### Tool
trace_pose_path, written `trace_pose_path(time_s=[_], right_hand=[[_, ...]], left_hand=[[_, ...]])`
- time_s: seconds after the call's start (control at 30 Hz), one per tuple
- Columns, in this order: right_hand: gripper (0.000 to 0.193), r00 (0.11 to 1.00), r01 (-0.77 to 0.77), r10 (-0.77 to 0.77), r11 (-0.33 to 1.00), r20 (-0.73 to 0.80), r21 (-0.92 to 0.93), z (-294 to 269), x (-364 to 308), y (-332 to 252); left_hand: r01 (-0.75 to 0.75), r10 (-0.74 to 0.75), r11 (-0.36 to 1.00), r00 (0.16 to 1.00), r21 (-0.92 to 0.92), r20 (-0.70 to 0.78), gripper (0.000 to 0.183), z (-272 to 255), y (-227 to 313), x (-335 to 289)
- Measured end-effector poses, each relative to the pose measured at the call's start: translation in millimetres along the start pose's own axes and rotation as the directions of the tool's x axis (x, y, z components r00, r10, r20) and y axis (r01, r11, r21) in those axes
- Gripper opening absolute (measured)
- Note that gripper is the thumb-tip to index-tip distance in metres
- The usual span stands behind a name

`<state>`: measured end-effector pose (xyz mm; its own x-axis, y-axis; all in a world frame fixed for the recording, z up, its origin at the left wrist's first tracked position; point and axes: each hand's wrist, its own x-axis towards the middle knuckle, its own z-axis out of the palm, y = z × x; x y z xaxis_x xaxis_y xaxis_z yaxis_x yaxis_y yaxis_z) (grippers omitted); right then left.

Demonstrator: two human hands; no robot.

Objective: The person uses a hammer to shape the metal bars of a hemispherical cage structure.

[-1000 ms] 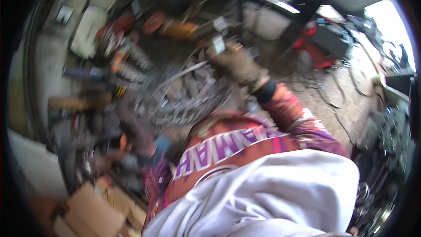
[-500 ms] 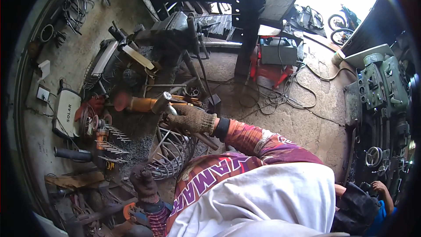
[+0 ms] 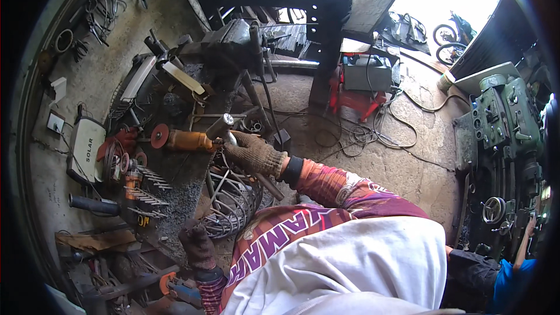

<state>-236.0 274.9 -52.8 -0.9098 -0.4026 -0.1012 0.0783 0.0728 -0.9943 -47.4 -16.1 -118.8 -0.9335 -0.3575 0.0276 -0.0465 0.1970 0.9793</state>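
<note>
My right hand point(image 3: 255, 154), in a knitted brown work glove, is closed round a hammer. The hammer point(image 3: 220, 126) has a thick cylindrical head with a bright round face, and its handle slants down past my palm. Beside the head lies an orange angle grinder point(image 3: 188, 140) with a red disc. My left hand point(image 3: 197, 246), in a dark glove, is curled low at the near edge of the work surface; whatever its fingers hold is hidden. Between my hands sits a bundle of grey cables point(image 3: 232, 210).
On the left stand a white box point(image 3: 88, 149), another orange grinder point(image 3: 134, 184) and several metal pieces. A vise-like block point(image 3: 224, 41) is ahead. A red machine point(image 3: 357, 96) trails cables across the floor. At right, a co-worker's arm point(image 3: 526, 242) reaches toward a green lathe point(image 3: 504, 116).
The hammer head sits slightly higher and further right, while my right hand stays round it. My left hand remains low. The co-worker's arm has extended toward the lathe.
</note>
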Motion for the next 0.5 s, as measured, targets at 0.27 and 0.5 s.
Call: trace_pose_path(time_s=[0.27,0.5], right_hand=[[0.034,0.999,0.046,-0.044,0.995,-0.031,0.091,12.3,13.8,14.1],[0.043,0.867,0.476,-0.49,0.868,-0.086,-0.142,20.4,-22.0,5.6]], left_hand=[[0.321,-0.254,0.6,0.945,-0.733,0.206,0.028,-23.7,-16.1,-17.5],[-0.147,0.251,0.952,0.877,0.269,-0.41,0.031,28.8,62.0,-10.8]])
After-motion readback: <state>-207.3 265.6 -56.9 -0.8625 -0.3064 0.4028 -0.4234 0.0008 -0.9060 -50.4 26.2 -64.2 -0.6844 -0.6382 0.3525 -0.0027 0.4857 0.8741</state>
